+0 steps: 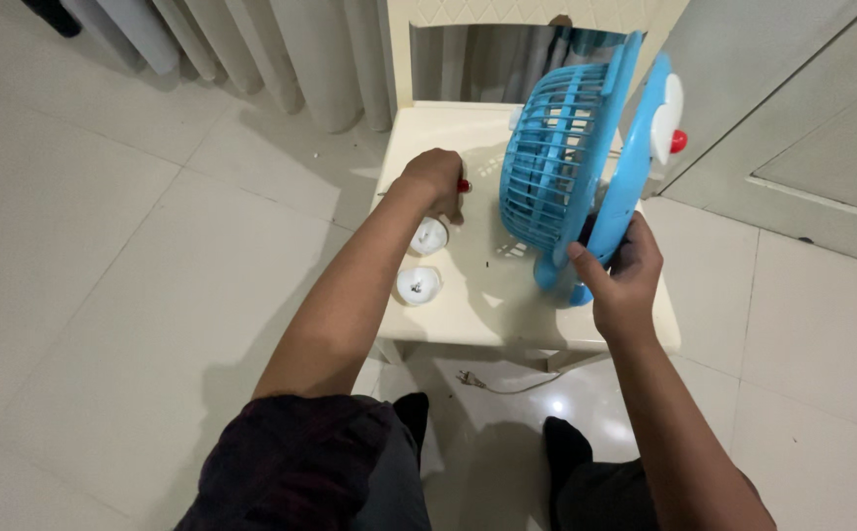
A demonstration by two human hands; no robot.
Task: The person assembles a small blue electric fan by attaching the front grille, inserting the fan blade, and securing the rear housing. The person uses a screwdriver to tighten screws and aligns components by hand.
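Fingers of your right hand [617, 285] were wrapped around the lower edge of the blue fan [576, 167], thumb on the near side of the frame and the rest curled behind it, holding the fan tilted up on its base. That arm ran straight up from the near right, the wrist bent slightly inward. The fan stood on the right part of the cream bench [487, 285], its slatted grille facing left, with a white and red knob-like detail on its far right side.

Your left hand [436, 177] was closed in a fist, knuckles up, around a small tool with a red handle [465, 185], only the red tip showing past the fingers. That forearm stretched diagonally from the near left to the middle of the bench, the hand hovering just left of the grille.

Two small white round pieces [418, 283] lay on the left edge of the bench, just near of your left hand. A thin cord [497, 385] lay on the tiled floor [84, 246] under the bench.
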